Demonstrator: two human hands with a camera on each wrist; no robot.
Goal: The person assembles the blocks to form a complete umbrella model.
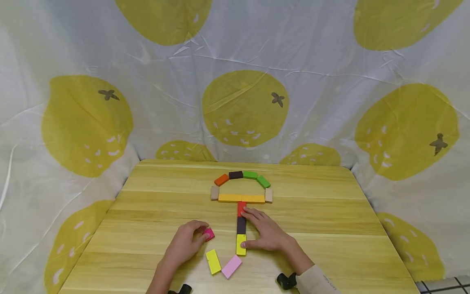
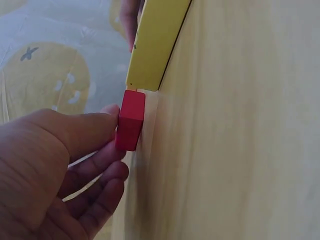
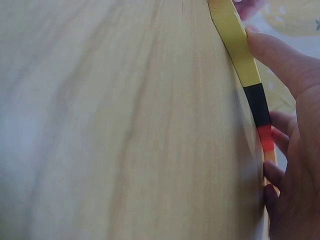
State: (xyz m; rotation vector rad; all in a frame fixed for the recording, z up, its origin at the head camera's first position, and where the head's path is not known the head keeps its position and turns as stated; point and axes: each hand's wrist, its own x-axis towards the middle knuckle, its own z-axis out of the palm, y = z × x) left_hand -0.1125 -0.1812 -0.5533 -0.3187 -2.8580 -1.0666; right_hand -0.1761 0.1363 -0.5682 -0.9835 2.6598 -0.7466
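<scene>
My left hand pinches a small magenta block between thumb and fingers, low over the wooden table. In the left wrist view the same magenta block shows beside the thumb, in front of a yellow block. My right hand lies along a straight column of blocks. Its thumb touches the yellow block at the near end, and its fingertips rest on the red block at the far end. Between these sits a black block, also visible in the right wrist view.
Another yellow block and a pink block curve left from the column's foot. Beyond, two orange-yellow blocks form a bar under an arch of wooden, orange, black and green blocks. A lemon-print curtain hangs behind the table.
</scene>
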